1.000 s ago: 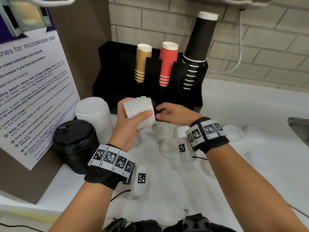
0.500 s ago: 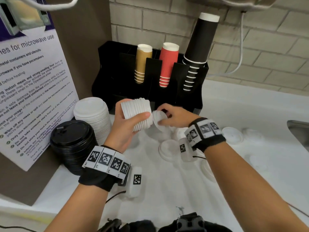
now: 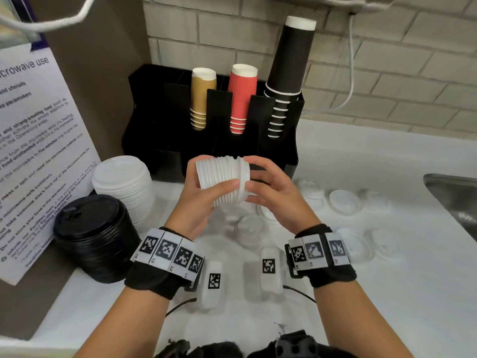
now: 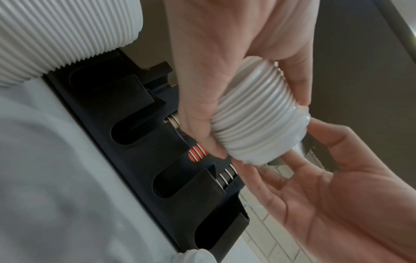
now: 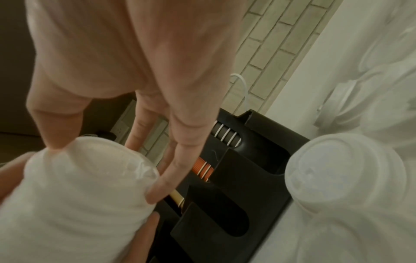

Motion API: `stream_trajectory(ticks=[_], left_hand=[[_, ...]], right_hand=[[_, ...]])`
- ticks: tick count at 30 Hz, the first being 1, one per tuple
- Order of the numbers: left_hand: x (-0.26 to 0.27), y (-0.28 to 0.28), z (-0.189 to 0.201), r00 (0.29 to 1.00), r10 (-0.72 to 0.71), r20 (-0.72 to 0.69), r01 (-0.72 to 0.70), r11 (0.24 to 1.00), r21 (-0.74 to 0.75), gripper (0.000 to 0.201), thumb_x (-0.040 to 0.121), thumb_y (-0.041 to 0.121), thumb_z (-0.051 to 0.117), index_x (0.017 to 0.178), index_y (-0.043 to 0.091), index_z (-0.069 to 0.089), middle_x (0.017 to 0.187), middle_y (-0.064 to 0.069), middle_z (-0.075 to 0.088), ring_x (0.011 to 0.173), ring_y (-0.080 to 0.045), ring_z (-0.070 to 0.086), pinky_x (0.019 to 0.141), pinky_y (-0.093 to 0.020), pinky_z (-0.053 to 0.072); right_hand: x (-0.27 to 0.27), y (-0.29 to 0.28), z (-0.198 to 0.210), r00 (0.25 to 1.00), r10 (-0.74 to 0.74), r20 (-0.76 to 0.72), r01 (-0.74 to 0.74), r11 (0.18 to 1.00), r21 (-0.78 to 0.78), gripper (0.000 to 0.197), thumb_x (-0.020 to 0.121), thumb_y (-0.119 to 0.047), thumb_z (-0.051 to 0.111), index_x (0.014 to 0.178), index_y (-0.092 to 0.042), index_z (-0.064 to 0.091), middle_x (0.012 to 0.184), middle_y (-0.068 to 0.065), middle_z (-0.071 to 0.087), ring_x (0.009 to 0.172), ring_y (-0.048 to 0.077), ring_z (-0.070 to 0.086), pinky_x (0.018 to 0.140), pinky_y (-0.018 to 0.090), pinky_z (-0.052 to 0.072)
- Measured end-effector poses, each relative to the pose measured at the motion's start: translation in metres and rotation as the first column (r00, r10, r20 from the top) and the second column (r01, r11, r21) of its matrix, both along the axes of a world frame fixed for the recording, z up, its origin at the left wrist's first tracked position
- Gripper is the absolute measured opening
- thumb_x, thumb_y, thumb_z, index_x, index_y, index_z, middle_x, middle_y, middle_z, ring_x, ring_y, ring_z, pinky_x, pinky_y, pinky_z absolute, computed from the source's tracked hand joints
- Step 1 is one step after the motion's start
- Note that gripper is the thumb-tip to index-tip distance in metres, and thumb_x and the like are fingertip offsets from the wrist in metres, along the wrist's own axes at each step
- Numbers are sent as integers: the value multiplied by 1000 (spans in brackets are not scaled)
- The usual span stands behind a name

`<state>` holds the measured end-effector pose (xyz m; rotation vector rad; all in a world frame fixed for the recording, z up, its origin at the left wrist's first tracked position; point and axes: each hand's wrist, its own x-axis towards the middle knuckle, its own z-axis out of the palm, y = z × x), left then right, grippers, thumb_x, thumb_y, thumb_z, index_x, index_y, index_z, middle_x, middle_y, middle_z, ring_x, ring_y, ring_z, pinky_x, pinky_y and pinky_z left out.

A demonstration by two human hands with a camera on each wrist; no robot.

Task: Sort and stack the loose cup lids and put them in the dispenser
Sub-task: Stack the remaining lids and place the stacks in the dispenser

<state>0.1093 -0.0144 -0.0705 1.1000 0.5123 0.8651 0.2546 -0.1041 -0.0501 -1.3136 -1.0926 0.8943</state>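
From the head view: left hand [image 3: 198,202] wrapped round a stack [image 3: 222,180] of white lids, held sideways in the air in front of the black dispenser [image 3: 165,120], thumb across the near side, fingers curled behind. Right hand [image 3: 273,192] at the stack's right end, fingers loosely bent and touching the end lid. Loose lids [image 3: 345,202] scattered flat on the white desk [image 3: 387,293] to the right, more below the hands. Tall white pile [image 3: 124,184] and black pile [image 3: 93,239] standing at left, side by side, near a notice [image 3: 33,151]. Tan cups [image 3: 201,99], red cups [image 3: 242,96] and black cups [image 3: 286,73] upright in the dispenser slots. Sink edge [image 3: 454,192] at far right.

From the left wrist: fingers [image 4: 292,78] and thumb clamped on the ribbed stack [image 4: 252,128]; right hand [image 4: 326,186] spread under its end, palm up, fingertips at the last lid. Dispenser [image 4: 139,142] behind, red cups [image 4: 198,154] peeking out of a slot.

From the right wrist: blurred. Thumb and one fingertip [image 5: 162,188] on the rim of the stack's [image 5: 74,195] end lid, other fingers extended behind it. A loose lid [image 5: 342,174] on the desk beside the dispenser [image 5: 247,186].
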Motion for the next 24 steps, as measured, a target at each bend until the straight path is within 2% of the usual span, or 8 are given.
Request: stream_trajectory(ticks=[5, 10, 15, 19, 21, 24], left_hand=[[1, -1, 0, 995, -101, -11, 101, 995, -27, 58, 63, 18, 77, 111, 36, 50, 118, 1, 57, 118, -24, 56, 80, -37, 56], [2, -4, 2, 995, -104, -4, 104, 994, -26, 60, 65, 18, 76, 116, 33, 48, 125, -4, 55, 121, -28, 55, 87, -44, 56], [4, -6, 3, 997, -80, 5, 80, 997, -22, 63, 65, 18, 75, 118, 31, 45, 129, -7, 52, 122, -29, 54, 80, -38, 58], [6, -5, 3, 999, -44, 21, 45, 999, -24, 63, 64, 18, 76, 119, 31, 46, 124, -3, 54, 119, -26, 56, 73, -32, 57], [7, -4, 1, 1000, -8, 28, 9, 999, -34, 62, 63, 19, 76, 116, 32, 46, 122, -1, 55, 118, -25, 56, 72, -31, 56], [5, -2, -3, 998, 40, 44, -37, 997, -68, 59, 64, 20, 76, 113, 33, 46, 126, -2, 55, 120, -26, 56, 72, -31, 55]], right_hand=[[8, -6, 9, 998, 49, 40, -48, 998, -33, 50, 82, -18, 63, 131, -25, 54, 122, 10, 63, 108, 24, 63, 87, 36, 55], [6, -9, 10, 998, 39, 51, -38, 999, -16, 50, 84, -14, 64, 132, -22, 53, 123, 12, 61, 107, 24, 64, 83, 31, 54], [6, -8, 11, 997, 42, 67, -42, 999, -1, 47, 89, -6, 63, 133, -20, 52, 124, 12, 60, 107, 25, 64, 85, 33, 54], [4, -6, 13, 994, 55, 95, -55, 998, -5, 48, 90, -10, 62, 136, -21, 49, 126, 11, 60, 110, 24, 63, 95, 43, 52], [6, -3, 14, 985, 108, 133, -103, 994, -43, 52, 92, -13, 61, 140, -23, 44, 130, 9, 58, 114, 22, 61, 98, 42, 51], [14, 3, 13, 955, 188, 229, -145, 971, -188, 66, 90, -28, 63, 148, -30, 31, 139, 3, 52, 122, 12, 55, 102, 32, 46]])
